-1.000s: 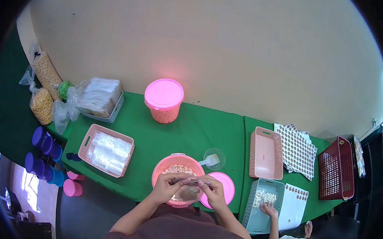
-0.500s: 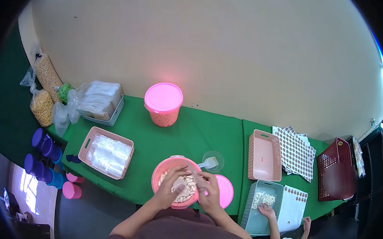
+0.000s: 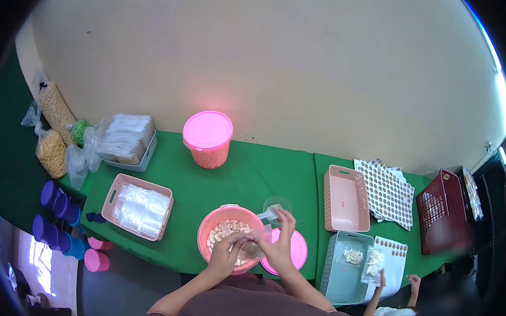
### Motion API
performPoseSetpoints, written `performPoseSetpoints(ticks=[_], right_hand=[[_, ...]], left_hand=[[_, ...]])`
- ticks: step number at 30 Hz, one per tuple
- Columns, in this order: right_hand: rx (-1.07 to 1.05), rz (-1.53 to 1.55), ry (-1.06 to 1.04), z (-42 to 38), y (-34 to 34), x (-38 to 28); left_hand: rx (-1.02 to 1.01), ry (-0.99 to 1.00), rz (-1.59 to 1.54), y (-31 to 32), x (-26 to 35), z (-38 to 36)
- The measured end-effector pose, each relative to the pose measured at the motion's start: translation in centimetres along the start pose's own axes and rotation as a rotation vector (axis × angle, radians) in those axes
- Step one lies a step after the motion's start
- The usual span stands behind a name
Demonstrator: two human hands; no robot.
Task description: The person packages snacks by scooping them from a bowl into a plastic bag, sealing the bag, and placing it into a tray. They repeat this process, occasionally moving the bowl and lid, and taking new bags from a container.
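Observation:
Over a pink tub (image 3: 203,235) of pale, elongated pieces (image 3: 235,227), my left hand (image 3: 226,254) pinches the edge of a clear plastic bag (image 3: 250,250). On the bag's right side, the thumb of my right hand (image 3: 278,248) presses at the same bag, and its fingers reach up toward the white scoop (image 3: 269,214). That scoop lies at a round clear dish (image 3: 285,204) behind the tub. A pink lid (image 3: 298,252) is partly under my right forearm. The lower part of the bag is hard to make out.
A lidded pink tub (image 3: 208,135) stands behind. At left are a basket of clear bags (image 3: 141,208) and purple cups (image 3: 44,227). At right, a co-worker's hand (image 3: 381,279) holds a filled bag (image 3: 373,266) beside a grey-green basket (image 3: 343,283), near sticker sheets (image 3: 386,191).
My hands have come together at the bag, and my right fingers have risen toward the scoop. The co-worker has lifted a filled bag to the right side of the grey-green basket.

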State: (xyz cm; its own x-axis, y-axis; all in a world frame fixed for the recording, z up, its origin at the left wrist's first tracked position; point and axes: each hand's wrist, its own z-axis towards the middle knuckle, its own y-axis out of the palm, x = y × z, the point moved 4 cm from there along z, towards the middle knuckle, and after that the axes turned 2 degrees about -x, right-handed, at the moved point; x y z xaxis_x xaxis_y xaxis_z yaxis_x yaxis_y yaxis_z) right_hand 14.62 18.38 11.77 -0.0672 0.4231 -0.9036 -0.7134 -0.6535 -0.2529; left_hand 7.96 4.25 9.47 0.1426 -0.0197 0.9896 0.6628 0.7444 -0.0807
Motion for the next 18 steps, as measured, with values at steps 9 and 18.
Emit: performPoseSetpoints(ticks=[9, 18], right_hand=[[-0.558, 0.302, 0.281, -0.8, -2.6, 4.4], [0.321, -0.103, 0.305, -1.2, -20.1, 8.2]], left_hand=[[-0.334, 0.106, 0.178, 1.0, 1.0, 0.7], [-0.093, -0.017, 0.29, -3.3, -2.5, 2.6]])
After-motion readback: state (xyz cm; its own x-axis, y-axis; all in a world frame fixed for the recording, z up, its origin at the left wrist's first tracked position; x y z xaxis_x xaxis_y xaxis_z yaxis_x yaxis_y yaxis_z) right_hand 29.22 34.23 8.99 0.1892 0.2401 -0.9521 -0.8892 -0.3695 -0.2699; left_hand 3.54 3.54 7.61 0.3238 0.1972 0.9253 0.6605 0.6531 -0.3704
